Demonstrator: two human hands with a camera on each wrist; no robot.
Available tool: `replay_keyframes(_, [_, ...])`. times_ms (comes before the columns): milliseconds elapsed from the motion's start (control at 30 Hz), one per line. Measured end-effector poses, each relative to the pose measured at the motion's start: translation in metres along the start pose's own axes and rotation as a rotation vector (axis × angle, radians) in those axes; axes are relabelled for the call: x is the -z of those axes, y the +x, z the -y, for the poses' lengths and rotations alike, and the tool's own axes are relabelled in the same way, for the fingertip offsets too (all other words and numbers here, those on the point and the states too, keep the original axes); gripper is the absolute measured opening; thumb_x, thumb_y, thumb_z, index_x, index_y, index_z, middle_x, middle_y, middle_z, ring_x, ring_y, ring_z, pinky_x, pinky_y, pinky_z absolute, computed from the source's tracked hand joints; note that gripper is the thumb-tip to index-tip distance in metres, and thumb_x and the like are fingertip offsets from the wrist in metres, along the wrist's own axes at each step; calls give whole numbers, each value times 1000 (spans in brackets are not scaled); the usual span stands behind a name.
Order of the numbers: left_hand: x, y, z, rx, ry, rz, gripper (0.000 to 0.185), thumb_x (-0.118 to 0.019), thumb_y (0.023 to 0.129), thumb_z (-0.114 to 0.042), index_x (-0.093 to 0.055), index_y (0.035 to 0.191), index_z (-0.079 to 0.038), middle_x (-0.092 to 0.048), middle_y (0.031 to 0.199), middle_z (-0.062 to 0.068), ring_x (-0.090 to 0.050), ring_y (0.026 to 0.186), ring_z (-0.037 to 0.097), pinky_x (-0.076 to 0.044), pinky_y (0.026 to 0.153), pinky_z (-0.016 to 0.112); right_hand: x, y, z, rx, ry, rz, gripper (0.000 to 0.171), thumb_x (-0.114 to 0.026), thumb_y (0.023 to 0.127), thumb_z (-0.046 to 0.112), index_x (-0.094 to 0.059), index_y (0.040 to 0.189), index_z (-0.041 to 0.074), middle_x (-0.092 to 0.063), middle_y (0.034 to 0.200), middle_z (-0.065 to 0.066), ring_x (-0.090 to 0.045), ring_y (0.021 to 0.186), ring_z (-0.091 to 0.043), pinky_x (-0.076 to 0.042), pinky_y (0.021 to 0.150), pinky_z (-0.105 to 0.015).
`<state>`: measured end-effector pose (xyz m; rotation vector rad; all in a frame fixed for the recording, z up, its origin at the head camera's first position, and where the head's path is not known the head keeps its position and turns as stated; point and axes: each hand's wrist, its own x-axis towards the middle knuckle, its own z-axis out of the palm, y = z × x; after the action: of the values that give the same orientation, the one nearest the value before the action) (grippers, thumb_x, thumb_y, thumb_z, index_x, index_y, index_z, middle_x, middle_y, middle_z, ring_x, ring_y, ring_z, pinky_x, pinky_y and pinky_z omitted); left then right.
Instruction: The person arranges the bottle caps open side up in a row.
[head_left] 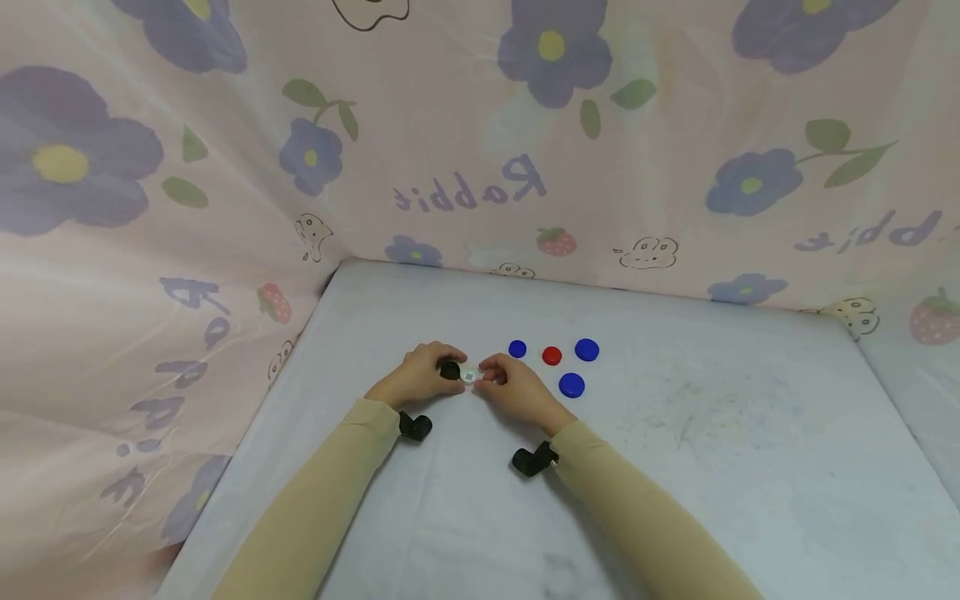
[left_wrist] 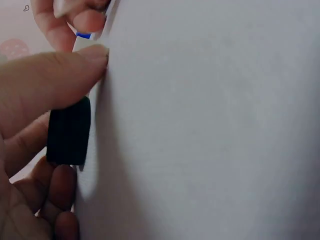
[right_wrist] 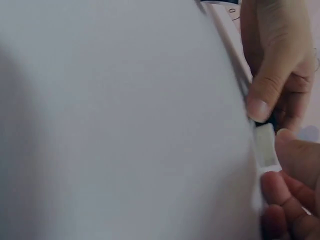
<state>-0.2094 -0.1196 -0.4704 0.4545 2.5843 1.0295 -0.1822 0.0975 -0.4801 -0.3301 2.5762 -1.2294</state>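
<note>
Left hand: fingers are curling round a black round piece, the thumb pressing along a white piece beside it. Right hand: thumb and fingers are pinching that white piece at its far end. Both pieces are sitting between the hands, near the bench; whether they are joined, cannot tell.

Head view is showing the black piece's round top and a small square on the white one. Left wrist view is giving the black piece's thick, straight-sided edge; right wrist view is showing the white piece as a pale strip, with only a sliver of black by the left thumb.

Beyond the right hand, in head view: a small blue disc, a red disc, and two larger blue discs are lying apart. Left wrist view is catching just a blue scrap. Flowered cloth is hanging behind.
</note>
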Motion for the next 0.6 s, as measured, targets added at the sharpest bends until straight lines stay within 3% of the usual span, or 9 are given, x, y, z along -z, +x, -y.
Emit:
replay_keyframes(233, [-6, -7, -7, 54, -2, -104, 68, -82, 75, -41, -56, 134, -19, -54, 130, 0, -40, 121, 25, -33, 102, 47, 24, -21, -6, -46, -26, -40, 35, -71, 90, 33, -61, 119, 18, -62, 95, 6, -58, 86, -14, -50, 74, -30])
replay_keyframes(433, [-17, -11, -24, 0, -84, -183, 68, -80, 76, -48, -56, 133, -21, -50, 132, -5, -36, 123, 21, -34, 103, 45, 50, -41, -16, -21, -75, -99, 39, -70, 90, 32, -61, 123, 13, -62, 99, 4, -58, 87, -16, -50, 70, -31])
replay_keyframes(600, [-28, -13, -42, -55, -150, -155, 66, -81, 76, -46, -57, 132, -19, -51, 131, -5, -40, 122, 19, -38, 100, 42, 68, -55, -29, -14, -110, -126, 42, -70, 90, 35, -59, 124, 12, -62, 101, 2, -58, 88, -17, -49, 71, -32])
